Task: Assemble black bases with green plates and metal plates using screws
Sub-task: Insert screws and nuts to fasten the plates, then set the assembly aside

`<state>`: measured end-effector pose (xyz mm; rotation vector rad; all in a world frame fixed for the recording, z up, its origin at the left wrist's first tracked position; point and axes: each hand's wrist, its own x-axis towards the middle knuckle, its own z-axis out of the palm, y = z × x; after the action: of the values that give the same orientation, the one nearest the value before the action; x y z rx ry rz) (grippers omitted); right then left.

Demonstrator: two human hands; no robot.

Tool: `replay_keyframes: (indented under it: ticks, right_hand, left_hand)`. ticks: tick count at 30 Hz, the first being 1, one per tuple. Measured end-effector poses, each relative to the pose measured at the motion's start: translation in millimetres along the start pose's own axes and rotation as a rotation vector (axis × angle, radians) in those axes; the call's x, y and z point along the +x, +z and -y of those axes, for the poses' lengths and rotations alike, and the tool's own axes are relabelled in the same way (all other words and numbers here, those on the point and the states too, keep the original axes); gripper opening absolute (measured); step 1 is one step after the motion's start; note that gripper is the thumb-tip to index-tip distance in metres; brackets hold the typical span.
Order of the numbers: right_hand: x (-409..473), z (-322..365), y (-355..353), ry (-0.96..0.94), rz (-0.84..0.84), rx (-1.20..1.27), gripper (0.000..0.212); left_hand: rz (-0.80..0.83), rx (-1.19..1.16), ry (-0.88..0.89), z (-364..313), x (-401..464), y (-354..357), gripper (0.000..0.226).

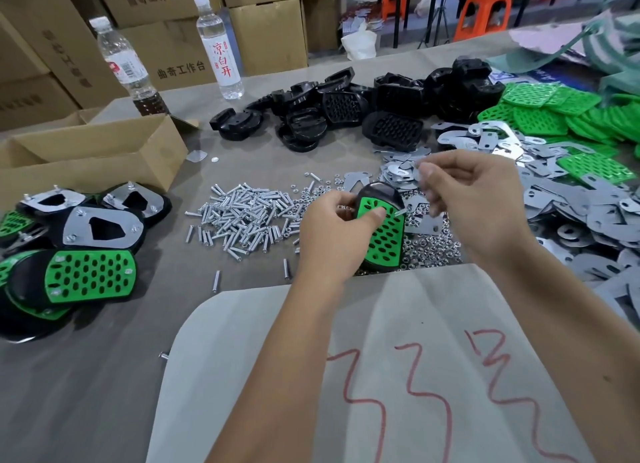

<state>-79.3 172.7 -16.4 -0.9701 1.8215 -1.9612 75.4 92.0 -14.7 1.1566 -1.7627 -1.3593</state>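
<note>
Over on the left of the worktop (104, 376) sits a small cluster of finished assemblies (83, 240), green faces and metal backs with screw ends poking up, so a handful look done. Moving in, the screw pile (242, 216) is plentiful. At centre, the left hand (337, 234) grips a black base with a green plate (382, 235) already seated on it, thumb pressing the plate down. The right hand (481, 202) hovers just above it, fingertips pinched on something small and blurred, probably a screw (400, 212) heading for a hole. This unit looks mid-build, no metal plate visible yet. Behind and to the right, the black bases (363, 109), metal plates (561, 199) and green plates (554, 112) lie heaped, so most of the job seems left.
</note>
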Motion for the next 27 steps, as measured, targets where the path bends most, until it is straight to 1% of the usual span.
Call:
replay_keyframes:
  ticks: [2, 4, 7, 11, 14, 18, 21, 23, 25, 27]
  right_hand:
    - [-3.0, 6.8, 2.9, -0.075, 0.079, 0.010, 0.023]
    - [-6.4, 12.1, 5.2, -0.169, 0.124, -0.054, 0.024]
    - [-11.0, 17.2, 7.1, -0.283, 0.090, -0.179, 0.019]
    - [-18.4, 21.7, 14.6, -0.522, 0.074, -0.498, 0.012]
    - [-18.4, 22.2, 14.4, -0.613, 0.055, -0.583, 0.008]
    - [-23.6, 23.4, 21.1, -0.630, 0.032, -0.623, 0.003]
    - [-25.1, 23.6, 28.2, -0.580, -0.014, -0.616, 0.010]
    - [-24.7, 23.1, 29.5, -0.512, -0.009, -0.578, 0.013]
    - [-25.5, 20.2, 29.2, -0.436, -0.005, -0.507, 0.013]
    - [-24.6, 19.4, 27.1, -0.385, -0.058, -0.429, 0.016]
  left_hand:
    - [-0.045, -0.030, 0.021, 0.1, -0.4, 0.4, 0.011]
    - [-0.093, -0.065, 0.056, -1.7, -1.6, 1.4, 0.013]
    - [-0.147, -0.111, 0.127, -5.3, -3.7, 3.0, 0.022]
    - [-0.200, -0.092, 0.239, -8.9, -8.5, 6.5, 0.023]
    - [-0.222, -0.083, 0.268, -9.4, -10.9, 9.0, 0.022]
    - [-0.245, -0.071, 0.338, -10.0, -13.4, 9.6, 0.018]
    - [-0.267, -0.045, 0.418, -10.2, -15.6, 9.8, 0.019]
    - [-0.290, -0.018, 0.460, -10.0, -16.8, 11.1, 0.018]
    - [-0.303, -0.020, 0.461, -10.0, -17.8, 12.8, 0.016]
    - [-0.281, -0.089, 0.406, -9.5, -16.0, 13.0, 0.015]
